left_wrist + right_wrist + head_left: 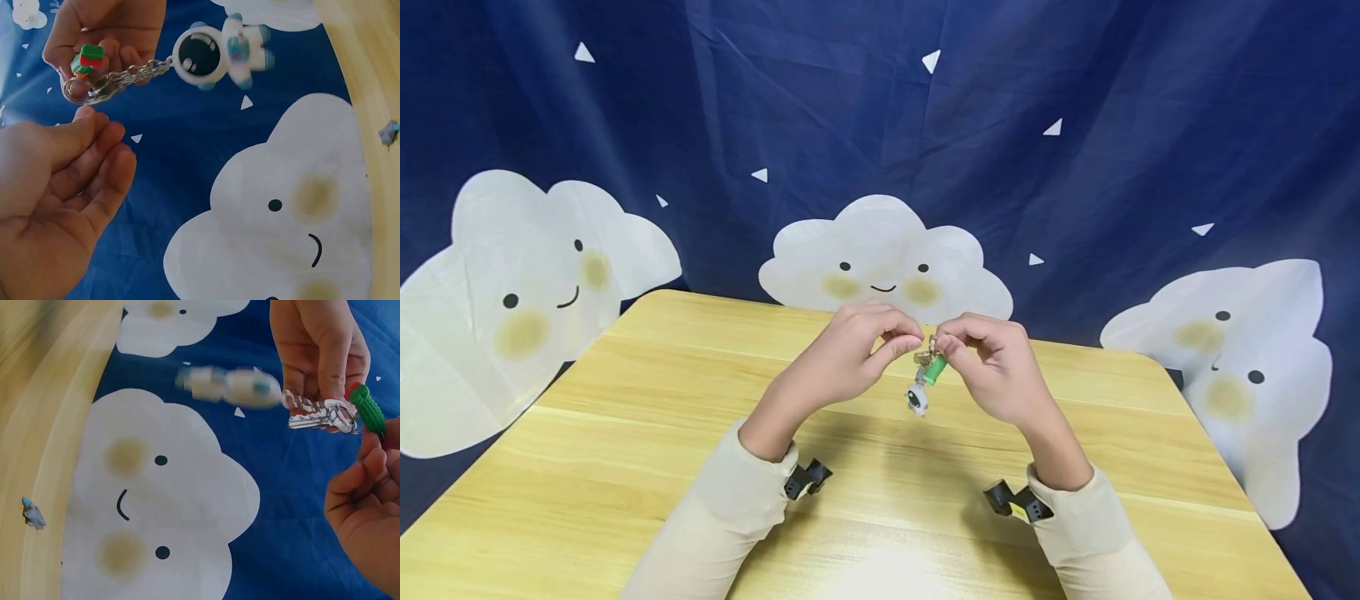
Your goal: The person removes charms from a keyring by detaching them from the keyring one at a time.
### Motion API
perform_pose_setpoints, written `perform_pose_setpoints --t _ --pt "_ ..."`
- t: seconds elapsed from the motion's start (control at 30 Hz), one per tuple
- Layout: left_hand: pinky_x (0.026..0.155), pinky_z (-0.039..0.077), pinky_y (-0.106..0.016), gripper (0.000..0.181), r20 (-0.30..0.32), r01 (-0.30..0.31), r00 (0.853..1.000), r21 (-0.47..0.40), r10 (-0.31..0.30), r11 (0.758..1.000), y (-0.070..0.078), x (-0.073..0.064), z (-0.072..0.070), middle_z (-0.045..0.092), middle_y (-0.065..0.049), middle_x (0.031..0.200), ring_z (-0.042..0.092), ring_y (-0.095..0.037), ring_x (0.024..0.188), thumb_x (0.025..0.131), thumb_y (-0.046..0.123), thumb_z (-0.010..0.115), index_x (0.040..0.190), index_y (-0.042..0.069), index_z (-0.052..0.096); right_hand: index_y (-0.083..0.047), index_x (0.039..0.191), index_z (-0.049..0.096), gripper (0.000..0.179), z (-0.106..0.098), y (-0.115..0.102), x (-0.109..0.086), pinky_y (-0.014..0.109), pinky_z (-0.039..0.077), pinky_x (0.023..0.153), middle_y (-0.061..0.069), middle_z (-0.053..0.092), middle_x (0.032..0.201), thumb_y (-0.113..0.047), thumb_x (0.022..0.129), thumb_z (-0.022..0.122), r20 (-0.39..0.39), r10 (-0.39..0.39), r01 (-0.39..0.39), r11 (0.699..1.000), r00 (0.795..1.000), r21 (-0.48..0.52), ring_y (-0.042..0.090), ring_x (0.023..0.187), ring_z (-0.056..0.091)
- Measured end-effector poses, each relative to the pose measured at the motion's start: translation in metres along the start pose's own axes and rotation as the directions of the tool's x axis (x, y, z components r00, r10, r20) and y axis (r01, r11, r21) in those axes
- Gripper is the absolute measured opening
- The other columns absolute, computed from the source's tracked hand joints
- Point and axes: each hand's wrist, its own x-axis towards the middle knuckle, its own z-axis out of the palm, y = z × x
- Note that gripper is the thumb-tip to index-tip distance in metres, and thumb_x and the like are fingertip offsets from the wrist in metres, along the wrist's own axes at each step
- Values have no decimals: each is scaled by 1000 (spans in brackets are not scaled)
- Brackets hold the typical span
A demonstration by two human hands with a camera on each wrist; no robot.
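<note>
Both hands are raised over the table with a keychain between them. From it hangs a small white astronaut figure [917, 400] on a metal chain [139, 74]. My right hand [1000, 362] pinches the keychain beside a green charm [372, 409] that has a red part. Thumb and fingertips of my left hand [842, 354] come together at the metal ring [75, 92], seemingly pinching its edge. A silver key [309, 420] hangs by the ring in the right wrist view. Fingers partly hide the ring.
Below the hands is a light wooden table [647, 433]. A small grey object with a blue tip [389, 133] lies on it. Behind stands a dark blue cloth [850, 100] printed with white clouds. Each sleeve carries a black wrist camera [807, 479].
</note>
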Motion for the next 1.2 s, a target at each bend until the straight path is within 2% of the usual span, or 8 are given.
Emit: perform_pose_setpoints --t 0.1,0.27,0.5,0.8,0.93,1.1,1.2 --pt "78 55 -29 11 11 27 1000 -41 -27 999 1 0 -1 72 2 94 63 -8 85 100 14 67 103 7 76 0 91 74 19 0 0 0 24 49 63 6 70 76 13 93 61 5 -6 6 1000 1000 -2 14 70 59" --pt "79 53 -26 8 -23 1 1000 -52 -2 999 3 -1 -3 71 5 94 62 -6 85 98 15 71 98 9 77 -1 93 75 19 0 1 0 24 51 65 6 70 77 12 94 61 8 5 -5 1000 1000 -14 14 73 60" --pt "79 51 -26 7 -49 -48 998 -36 46 998 6 -1 -2 71 6 90 63 -13 84 95 16 74 94 10 77 -3 94 76 19 0 1 -1 25 51 67 5 71 81 11 94 63 6 15 -15 999 1000 -42 15 75 60" --pt "80 52 -30 7 -49 -49 998 13 50 999 6 0 -1 71 3 89 64 -20 86 95 13 71 93 8 76 -5 95 77 18 0 1 -1 25 50 67 6 72 85 9 94 65 17 34 -33 996 999 -82 14 76 61" --pt "81 52 -29 8 -42 -44 998 36 46 998 7 0 -1 71 2 89 62 -17 87 95 11 68 91 8 74 -7 94 77 17 -2 0 -1 24 50 66 -1 72 85 5 95 66 22 40 -36 987 999 -154 13 75 60" --pt "82 51 -28 8 -16 -55 998 60 56 997 7 0 -3 70 3 89 59 -14 88 95 10 67 89 9 72 -14 90 76 16 -4 0 0 24 43 58 -9 69 83 0 94 68 26 14 -6 959 1000 -283 11 69 55" --pt "82 50 -28 8 -6 -75 997 58 75 996 7 0 -4 70 3 89 60 -14 90 95 10 67 88 10 71 -15 88 75 17 -5 0 0 25 40 55 -10 67 82 -1 94 68 32 1 9 953 999 -303 11 67 54"
